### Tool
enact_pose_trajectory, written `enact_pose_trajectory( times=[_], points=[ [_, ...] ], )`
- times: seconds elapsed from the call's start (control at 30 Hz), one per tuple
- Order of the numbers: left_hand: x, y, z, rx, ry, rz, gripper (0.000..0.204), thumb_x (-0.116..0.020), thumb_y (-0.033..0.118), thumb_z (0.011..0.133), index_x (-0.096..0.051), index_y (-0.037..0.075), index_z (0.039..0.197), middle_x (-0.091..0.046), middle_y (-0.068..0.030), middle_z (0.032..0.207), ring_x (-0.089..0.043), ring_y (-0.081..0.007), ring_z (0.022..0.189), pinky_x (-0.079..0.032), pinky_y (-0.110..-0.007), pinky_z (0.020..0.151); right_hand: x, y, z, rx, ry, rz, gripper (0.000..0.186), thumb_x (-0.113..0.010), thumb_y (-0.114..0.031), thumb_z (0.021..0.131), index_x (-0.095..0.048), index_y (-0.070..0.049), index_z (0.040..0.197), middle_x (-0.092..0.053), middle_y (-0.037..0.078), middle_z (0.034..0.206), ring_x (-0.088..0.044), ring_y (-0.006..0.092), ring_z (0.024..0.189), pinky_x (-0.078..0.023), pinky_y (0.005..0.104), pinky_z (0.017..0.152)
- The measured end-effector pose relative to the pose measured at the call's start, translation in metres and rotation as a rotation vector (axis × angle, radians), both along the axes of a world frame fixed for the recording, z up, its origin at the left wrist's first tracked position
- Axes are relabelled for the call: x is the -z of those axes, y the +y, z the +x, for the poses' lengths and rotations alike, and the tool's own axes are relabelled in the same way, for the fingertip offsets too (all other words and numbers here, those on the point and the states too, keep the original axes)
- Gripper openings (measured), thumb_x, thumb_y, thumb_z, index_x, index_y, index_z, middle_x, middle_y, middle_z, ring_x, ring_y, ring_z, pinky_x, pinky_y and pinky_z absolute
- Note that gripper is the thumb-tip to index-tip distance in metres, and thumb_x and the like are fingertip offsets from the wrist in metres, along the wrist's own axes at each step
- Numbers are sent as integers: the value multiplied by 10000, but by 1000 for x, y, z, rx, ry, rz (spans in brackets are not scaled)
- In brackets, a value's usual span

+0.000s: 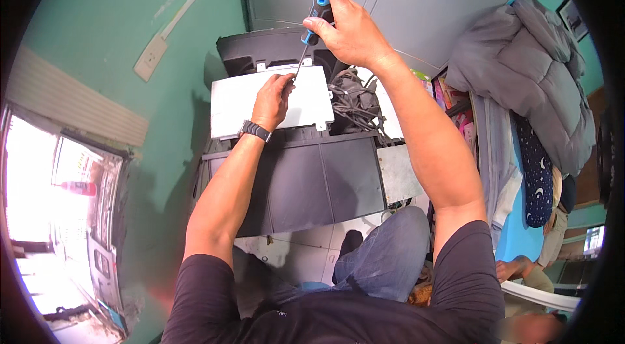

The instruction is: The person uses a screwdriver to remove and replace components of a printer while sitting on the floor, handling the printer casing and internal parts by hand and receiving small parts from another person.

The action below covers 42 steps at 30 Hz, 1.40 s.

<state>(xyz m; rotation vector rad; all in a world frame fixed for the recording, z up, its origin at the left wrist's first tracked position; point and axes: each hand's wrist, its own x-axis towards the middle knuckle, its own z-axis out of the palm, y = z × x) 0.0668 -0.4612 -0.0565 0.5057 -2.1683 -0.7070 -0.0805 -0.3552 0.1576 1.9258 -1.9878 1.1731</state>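
My right hand (351,28) is raised above a white flat panel (309,106), with the thumb and fingers around the black-and-blue handle of a screwdriver (317,18). Its thin shaft slants down toward the panel. On the panel's upper side, my left hand (273,102) has its fingers drawn together at the shaft's lower end, and they hide the tip. A dark watch is on my left wrist. The panel sits on a large black plastic housing (312,181), with small metal tabs along the panel's edges.
Bundled dark cables (357,103) lie right of the panel, above a grey metal plate (398,173). A green wall with a socket (151,56) stands at left, grey cabinet doors (436,2) behind. At right, a grey quilt (514,51) is piled up; another person's hand (514,269) shows below.
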Motion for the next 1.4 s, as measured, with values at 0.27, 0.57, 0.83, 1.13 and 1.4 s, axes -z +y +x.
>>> enact_pose_trajectory(
  times=[0.27,0.57,0.83,1.13,1.4],
  points=[
    [11,-19,-42,107,-66,25,161,-673,87,956,-676,44,1111,-667,-153,992,-673,-384,897,-536,-458,789,21,9,-49,82,-115,44,494,-694,-215,974,-468,-136,1406,-694,113,1036,-706,267,975,-535,406,918],
    [19,-35,-75,145,-102,-61,152,-657,41,958,-658,14,1108,-673,-145,980,-708,-324,868,-561,-399,759,36,9,-74,55,-221,27,489,-703,-216,954,-465,-128,1372,-676,208,1172,-660,389,1133,-503,485,990],
    [22,-37,-88,183,-148,-2,120,-632,26,964,-637,8,1082,-661,-153,972,-698,-332,867,-550,-409,773,45,14,-92,154,-265,-9,472,-701,-168,964,-482,-138,1381,-696,70,1091,-708,233,1005,-548,383,953],
    [30,-53,-89,232,-167,-93,152,-606,9,946,-646,10,1093,-639,-170,933,-668,-365,849,-531,-439,756,48,5,-84,-23,-193,-29,488,-749,-178,920,-473,-124,1319,-672,171,1072,-676,364,1009,-526,469,921],
    [20,-76,-109,85,-136,-142,128,-658,55,903,-675,48,1030,-702,-155,986,-657,-395,961,-518,-481,863,46,-42,-68,197,-46,-85,530,-747,-213,928,-456,-87,1352,-674,196,1160,-677,416,1065,-547,499,897]
  ],
)
